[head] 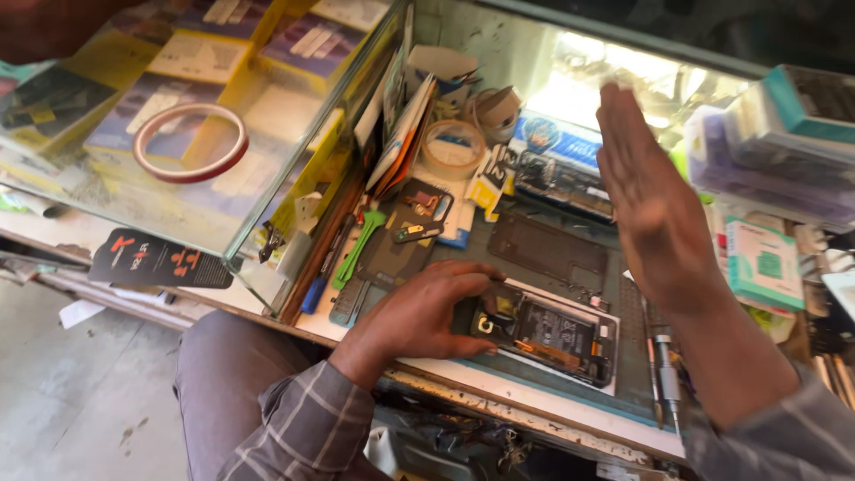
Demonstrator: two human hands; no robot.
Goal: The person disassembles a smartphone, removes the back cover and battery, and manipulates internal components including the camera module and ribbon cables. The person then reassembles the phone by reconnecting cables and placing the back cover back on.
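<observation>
The left hand (423, 316) presses its fingers on the near-left end of the opened phone (548, 337), whose long axis runs rightward across the mat (552, 254), while the right hand (655, 209) hovers flat, empty, above it.

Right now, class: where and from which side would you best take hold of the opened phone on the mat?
Probably the opened phone by its long edges near the free right end, from above: it lies flat, and the left hand covers its left end.
</observation>
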